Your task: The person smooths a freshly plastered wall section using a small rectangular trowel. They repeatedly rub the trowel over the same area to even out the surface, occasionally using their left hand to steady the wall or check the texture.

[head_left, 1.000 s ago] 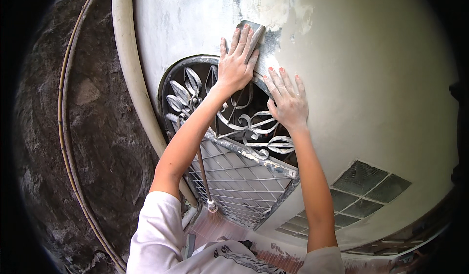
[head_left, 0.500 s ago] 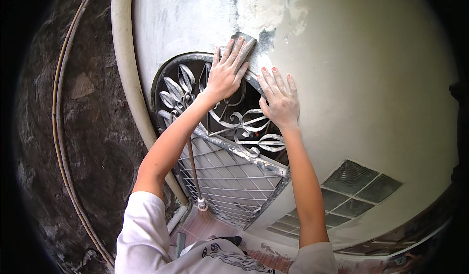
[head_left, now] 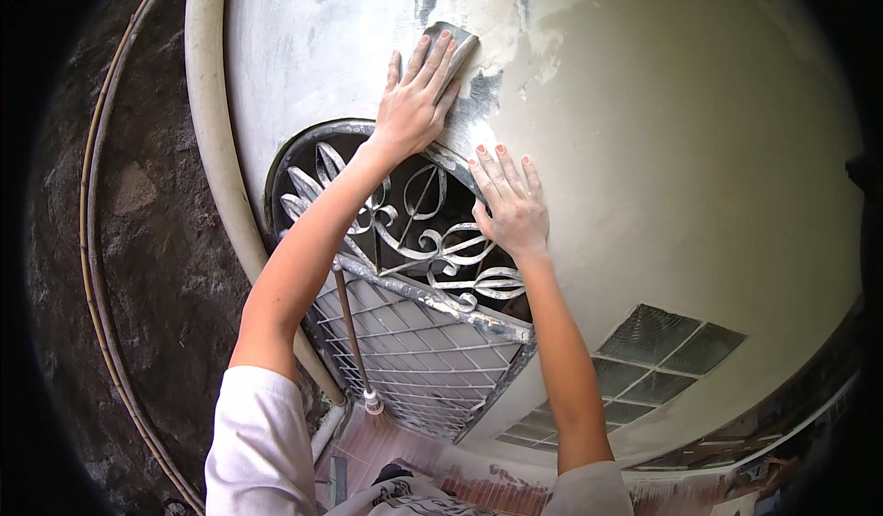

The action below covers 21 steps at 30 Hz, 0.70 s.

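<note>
High on the pale plastered wall, my left hand presses a folded sheet of grey sandpaper flat under its fingers. The sheet's right edge curls up beside the index finger. A patch of exposed grey with dusty white filler lies right of this hand. Lower and to the right, my right hand rests open on the wall, fingers spread and holding nothing, beside the rim of the arched opening. White dust coats its fingers. Both arms reach upward over the metal scrollwork in the arch.
Below the arch is a metal lattice gate, with a long-handled brush in front of it. A pale pipe runs down the left, next to a dark rough wall. Glass blocks are set in the wall, lower right.
My left hand and the sandpaper have slid up the wall, slightly leftward. My right hand stays flat near the arch's edge. The whole view has shifted a little.
</note>
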Available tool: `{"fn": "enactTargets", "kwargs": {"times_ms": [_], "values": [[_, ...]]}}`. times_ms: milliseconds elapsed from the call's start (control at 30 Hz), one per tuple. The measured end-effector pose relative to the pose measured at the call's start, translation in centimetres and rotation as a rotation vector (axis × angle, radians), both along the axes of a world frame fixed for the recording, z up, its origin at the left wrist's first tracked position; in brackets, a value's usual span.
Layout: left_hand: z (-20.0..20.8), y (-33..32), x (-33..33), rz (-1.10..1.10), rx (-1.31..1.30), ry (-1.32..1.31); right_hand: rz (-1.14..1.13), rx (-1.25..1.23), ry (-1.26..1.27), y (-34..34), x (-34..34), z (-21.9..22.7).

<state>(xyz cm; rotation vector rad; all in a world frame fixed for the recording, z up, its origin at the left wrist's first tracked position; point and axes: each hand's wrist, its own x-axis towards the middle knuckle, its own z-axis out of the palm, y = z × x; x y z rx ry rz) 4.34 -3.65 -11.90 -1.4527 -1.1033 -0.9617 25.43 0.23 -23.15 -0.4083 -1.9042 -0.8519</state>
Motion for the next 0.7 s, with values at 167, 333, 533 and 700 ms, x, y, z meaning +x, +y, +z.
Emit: {"fn": "enactTargets", "kwargs": {"times_ms": [167,333,533,700], "values": [[-5.9,-4.7,-0.4,-0.189,-0.211,-0.081,0.068,0.009,0.031,-0.9,0.1,-0.2],[-22.0,-13.2,-0.5,-0.779,-0.378,-1.044,0.333,-0.243,0.149,-6.6,0.2,-8.4],[-41.8,-26.8,-1.0,-1.112,-0.261,-2.143,0.443,-1.189,0.059,-19.9,0.1,-27.4],[-47.9,-31.6,-5.1,-1.060,-0.015,-2.370,0.190,-1.802,0.517,-27.3,2.1,-33.9]]}}
